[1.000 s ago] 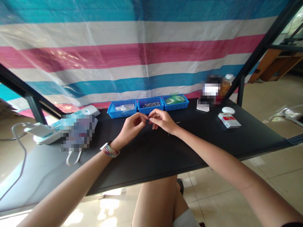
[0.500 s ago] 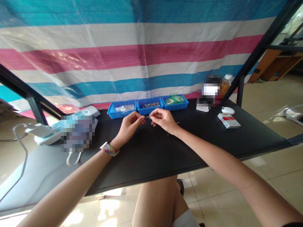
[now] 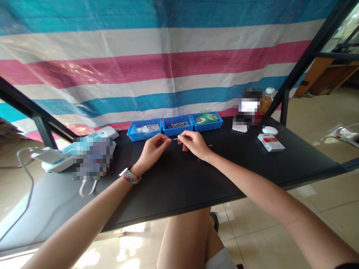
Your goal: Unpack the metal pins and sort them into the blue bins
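Fingertips of both hands meet over the black table, with a thin silvery rod [image 3: 174,139] spanning the small gap between them. My left hand [image 3: 155,148], with a colourful band at the wrist, pinches one end. The other end is pinched by my right hand [image 3: 193,142]. What exactly sits at the rod's ends is hidden by the fingers. Just behind the hands stands a blue bin [image 3: 171,132] of thin metal pieces. Another thin rod [image 3: 209,145] pokes out beside my right wrist, apparently lying on the table.
A blue bin [image 3: 134,136] with clear small parts and a blue bin [image 3: 209,127] with green material flank the middle one. On the left lie a power strip [image 3: 52,167] and cable. A small red-and-white box [image 3: 271,143], a white oval object [image 3: 270,130] and a bottle [image 3: 268,98] stand right.
My right hand has shifted slightly down and to the right, so the gap between the fingertips is a little wider. My left hand has hardly moved.
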`<move>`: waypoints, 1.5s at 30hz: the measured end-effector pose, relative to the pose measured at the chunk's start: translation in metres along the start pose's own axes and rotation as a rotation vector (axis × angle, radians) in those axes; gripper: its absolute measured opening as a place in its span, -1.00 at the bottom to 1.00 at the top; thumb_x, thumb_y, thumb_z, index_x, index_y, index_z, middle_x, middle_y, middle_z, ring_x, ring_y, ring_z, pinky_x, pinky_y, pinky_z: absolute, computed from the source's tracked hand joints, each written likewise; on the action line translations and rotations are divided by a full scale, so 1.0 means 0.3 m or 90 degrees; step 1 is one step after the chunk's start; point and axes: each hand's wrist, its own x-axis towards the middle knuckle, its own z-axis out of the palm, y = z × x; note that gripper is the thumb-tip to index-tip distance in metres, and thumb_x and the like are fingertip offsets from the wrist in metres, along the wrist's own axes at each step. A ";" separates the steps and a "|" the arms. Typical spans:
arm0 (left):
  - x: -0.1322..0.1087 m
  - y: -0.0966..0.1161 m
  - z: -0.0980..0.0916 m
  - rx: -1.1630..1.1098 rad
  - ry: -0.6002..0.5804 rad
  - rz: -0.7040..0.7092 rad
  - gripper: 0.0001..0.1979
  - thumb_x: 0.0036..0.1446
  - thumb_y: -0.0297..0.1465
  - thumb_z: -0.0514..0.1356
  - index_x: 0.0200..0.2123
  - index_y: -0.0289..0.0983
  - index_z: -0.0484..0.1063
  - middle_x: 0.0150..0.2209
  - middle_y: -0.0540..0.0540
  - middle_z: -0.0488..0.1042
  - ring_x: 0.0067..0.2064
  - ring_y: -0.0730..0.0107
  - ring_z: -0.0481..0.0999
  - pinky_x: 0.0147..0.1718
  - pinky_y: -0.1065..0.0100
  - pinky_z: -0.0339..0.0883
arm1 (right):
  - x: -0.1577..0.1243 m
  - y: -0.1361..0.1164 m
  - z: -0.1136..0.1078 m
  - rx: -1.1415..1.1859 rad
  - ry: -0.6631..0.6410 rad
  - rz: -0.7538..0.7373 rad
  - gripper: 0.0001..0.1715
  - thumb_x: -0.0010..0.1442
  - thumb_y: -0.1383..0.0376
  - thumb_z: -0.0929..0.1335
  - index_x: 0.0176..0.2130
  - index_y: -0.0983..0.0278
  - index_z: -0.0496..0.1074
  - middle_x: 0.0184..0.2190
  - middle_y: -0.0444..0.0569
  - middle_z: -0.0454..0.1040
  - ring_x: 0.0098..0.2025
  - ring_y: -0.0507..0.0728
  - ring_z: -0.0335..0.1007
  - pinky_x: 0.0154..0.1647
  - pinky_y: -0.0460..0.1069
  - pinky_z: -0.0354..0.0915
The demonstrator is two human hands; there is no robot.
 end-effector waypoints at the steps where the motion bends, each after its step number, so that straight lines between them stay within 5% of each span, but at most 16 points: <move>1: 0.001 -0.002 -0.001 0.012 0.005 -0.002 -0.51 0.20 0.08 0.36 -0.32 -0.26 0.52 -0.37 -0.07 0.55 -0.32 0.31 0.49 -0.30 0.34 0.36 | 0.000 -0.001 0.001 0.010 0.003 0.004 -0.56 0.24 -0.08 0.47 -0.26 0.25 0.49 -0.36 -0.10 0.56 -0.53 0.01 0.47 -0.52 -0.10 0.39; 6: 0.001 -0.006 -0.002 0.035 0.012 -0.006 -0.45 0.23 0.15 0.31 -0.39 -0.26 0.50 -0.42 -0.08 0.56 -0.35 0.31 0.50 -0.29 0.33 0.36 | -0.001 -0.012 0.004 0.041 0.019 -0.002 -0.72 0.13 0.17 0.51 -0.19 0.23 0.50 -0.30 -0.15 0.52 -0.51 -0.01 0.49 -0.50 -0.10 0.42; 12: -0.004 0.009 0.002 0.023 0.003 -0.017 -0.45 0.25 0.14 0.29 -0.39 -0.27 0.50 -0.42 -0.08 0.56 -0.35 0.32 0.52 -0.29 0.33 0.40 | -0.012 -0.023 0.003 0.021 0.007 -0.007 -0.79 0.14 0.19 0.50 -0.28 0.23 0.47 -0.40 -0.15 0.51 -0.49 0.03 0.49 -0.48 -0.08 0.40; 17: -0.004 0.012 0.003 -0.035 0.027 -0.009 -0.55 0.32 0.06 0.25 -0.29 -0.23 0.44 -0.44 -0.03 0.51 -0.39 0.35 0.48 -0.33 0.34 0.40 | 0.060 -0.016 -0.010 -0.098 0.132 -0.066 -0.79 0.28 0.12 0.44 -0.20 0.21 0.55 -0.27 -0.06 0.62 -0.51 0.05 0.47 -0.45 -0.03 0.38; 21: -0.003 -0.004 0.000 -0.048 0.010 -0.005 -0.60 0.34 -0.01 0.24 -0.29 -0.23 0.43 -0.44 -0.03 0.50 -0.39 0.36 0.46 -0.34 0.34 0.37 | 0.131 -0.008 -0.064 -0.288 0.151 -0.129 -0.74 0.31 0.26 0.43 -0.03 0.22 0.65 -0.04 0.05 0.68 -0.28 0.15 0.56 -0.16 0.04 0.45; 25: -0.004 -0.014 -0.001 -0.048 0.002 -0.015 -0.61 0.35 -0.02 0.23 -0.30 -0.24 0.44 -0.44 -0.03 0.49 -0.39 0.35 0.46 -0.35 0.33 0.35 | 0.123 -0.028 -0.178 -0.374 0.207 -0.173 -0.76 0.31 0.33 0.38 -0.14 0.29 0.69 -0.17 0.09 0.68 -0.18 0.20 0.55 -0.07 0.06 0.41; 27: -0.006 -0.015 -0.001 -0.044 -0.011 -0.019 -0.61 0.35 -0.02 0.22 -0.30 -0.24 0.45 -0.44 -0.04 0.49 -0.40 0.35 0.46 -0.36 0.33 0.34 | 0.108 -0.049 -0.243 -0.366 0.154 -0.135 -0.79 0.25 0.34 0.40 -0.22 0.29 0.69 -0.28 0.02 0.67 -0.26 0.16 0.55 -0.16 0.03 0.39; 31: -0.010 -0.014 -0.002 -0.023 -0.035 -0.022 -0.62 0.35 -0.04 0.22 -0.30 -0.25 0.47 -0.44 -0.04 0.50 -0.38 0.34 0.47 -0.34 0.33 0.35 | 0.095 -0.087 -0.343 -0.382 -0.183 0.021 -0.92 0.05 0.34 0.51 -0.35 0.26 0.68 -0.43 -0.11 0.61 -0.39 0.09 0.49 -0.29 -0.03 0.33; 33: -0.012 -0.013 -0.004 -0.016 -0.038 -0.020 -0.63 0.36 -0.06 0.22 -0.29 -0.25 0.48 -0.43 -0.05 0.50 -0.38 0.35 0.47 -0.34 0.34 0.33 | 0.088 -0.099 -0.375 -0.414 -0.273 0.110 -0.88 -0.05 0.37 0.56 -0.38 0.25 0.67 -0.48 -0.14 0.59 -0.46 0.06 0.44 -0.38 -0.05 0.28; 40: -0.013 -0.006 -0.003 0.014 -0.053 -0.025 -0.63 0.36 -0.07 0.19 -0.30 -0.26 0.48 -0.44 -0.04 0.48 -0.38 0.35 0.45 -0.36 0.35 0.30 | 0.068 -0.132 -0.430 -0.583 -0.344 0.298 -0.88 -0.06 0.38 0.56 -0.45 0.26 0.58 -0.47 -0.11 0.59 -0.41 0.09 0.50 -0.44 -0.08 0.24; 45: -0.016 -0.009 -0.003 0.024 -0.055 -0.012 -0.64 0.39 -0.08 0.18 -0.26 -0.26 0.49 -0.41 -0.05 0.49 -0.36 0.33 0.48 -0.35 0.34 0.33 | 0.075 -0.139 -0.337 -0.487 -0.282 0.196 -0.91 0.05 0.34 0.50 -0.34 0.29 0.57 -0.38 -0.07 0.62 -0.39 0.06 0.50 -0.40 -0.10 0.30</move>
